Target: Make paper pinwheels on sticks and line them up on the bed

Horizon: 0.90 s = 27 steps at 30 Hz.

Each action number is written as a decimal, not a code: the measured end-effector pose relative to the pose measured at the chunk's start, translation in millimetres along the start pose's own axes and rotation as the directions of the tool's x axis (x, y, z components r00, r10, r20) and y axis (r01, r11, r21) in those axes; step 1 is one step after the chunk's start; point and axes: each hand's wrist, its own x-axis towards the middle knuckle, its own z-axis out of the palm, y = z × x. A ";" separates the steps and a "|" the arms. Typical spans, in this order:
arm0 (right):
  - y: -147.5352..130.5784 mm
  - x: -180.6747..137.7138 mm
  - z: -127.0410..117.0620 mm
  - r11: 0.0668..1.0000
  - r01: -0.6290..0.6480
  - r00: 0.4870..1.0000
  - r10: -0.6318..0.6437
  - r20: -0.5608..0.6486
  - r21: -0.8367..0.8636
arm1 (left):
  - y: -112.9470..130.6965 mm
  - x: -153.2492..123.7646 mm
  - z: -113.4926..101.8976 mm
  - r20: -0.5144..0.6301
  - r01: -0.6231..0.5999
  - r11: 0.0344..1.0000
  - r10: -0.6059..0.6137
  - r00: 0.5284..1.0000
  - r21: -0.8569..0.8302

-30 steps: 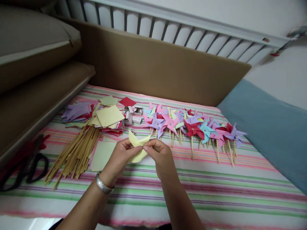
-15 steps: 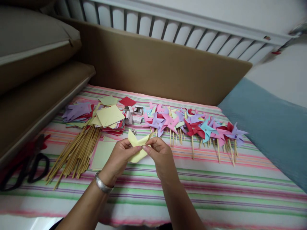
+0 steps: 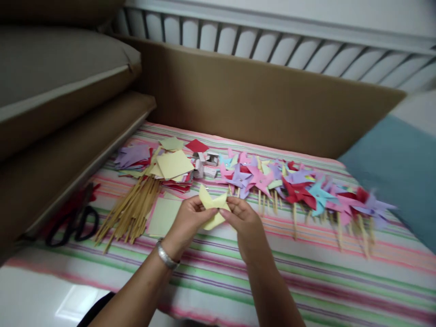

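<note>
Both my hands hold a pale yellow paper pinwheel piece (image 3: 211, 206) above the striped cloth. My left hand (image 3: 189, 221), with a silver bracelet on the wrist, pinches its left side. My right hand (image 3: 245, 222) pinches its middle from the right, fingers closed. Two points of the folded paper stick up between my hands. Behind them lie a row of finished paper pinwheels (image 3: 299, 190) on sticks, a pile of wooden sticks (image 3: 131, 211) and a stack of coloured paper squares (image 3: 173, 164).
Scissors with black handles (image 3: 73, 222) lie at the left by brown cushions (image 3: 61, 104). A small white box (image 3: 206, 163) sits by the paper stack. A brown board (image 3: 265, 100) stands behind, and a blue pillow (image 3: 402, 172) lies at the right.
The view has shifted so everything sits further right and slightly lower in the picture. My hands keep the same hold on the yellow paper.
</note>
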 end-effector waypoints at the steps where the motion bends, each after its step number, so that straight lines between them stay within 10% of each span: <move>1: -0.8 -0.6 0.2 1.000 -0.008 1.000 0.008 -0.028 0.017 | 0.3 -0.2 0.7 -0.001 -0.010 1.000 0.010 1.000 0.005; 21: -4.2 -5.4 -11.2 0.976 -0.069 0.997 0.062 -0.041 -0.208 | 4.5 -1.9 -14.9 0.046 -0.012 0.997 0.015 0.999 -0.075; 27: -0.5 3.2 12.0 0.914 0.170 0.978 -0.201 -0.048 -0.368 | 51.2 -28.3 -17.0 0.038 -0.123 0.981 0.130 0.991 -0.150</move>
